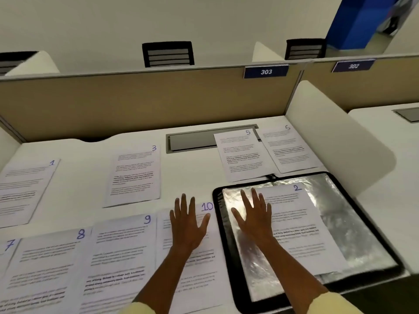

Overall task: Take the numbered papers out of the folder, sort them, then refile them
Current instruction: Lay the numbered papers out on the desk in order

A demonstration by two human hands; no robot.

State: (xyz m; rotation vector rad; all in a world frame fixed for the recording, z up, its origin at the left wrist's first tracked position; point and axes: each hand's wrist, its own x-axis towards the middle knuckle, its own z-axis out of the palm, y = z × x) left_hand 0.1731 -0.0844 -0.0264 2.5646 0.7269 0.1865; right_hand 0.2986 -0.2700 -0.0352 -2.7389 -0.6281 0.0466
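Paper 2 (301,223) lies on the open black folder's (229,257) shiny sleeve, near right on the desk (192,168). Right hand (255,214) rests flat, fingers spread, on the sleeve beside it; left hand (189,220) lies spread on paper 10 (199,275).

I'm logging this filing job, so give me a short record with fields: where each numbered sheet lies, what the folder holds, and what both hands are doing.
Far row on white desk: printed white sheets 1, 3, 5, 6
Near row: sheets 7, 8, 9, 10
Sheet 4: not visible
Black-edged folder with shiny plastic sleeves: open, sheet 2 on it
Left hand: flat, fingers spread, over sheet 10
Right hand: flat, fingers spread, over the folder's left part and sheet 2's edge
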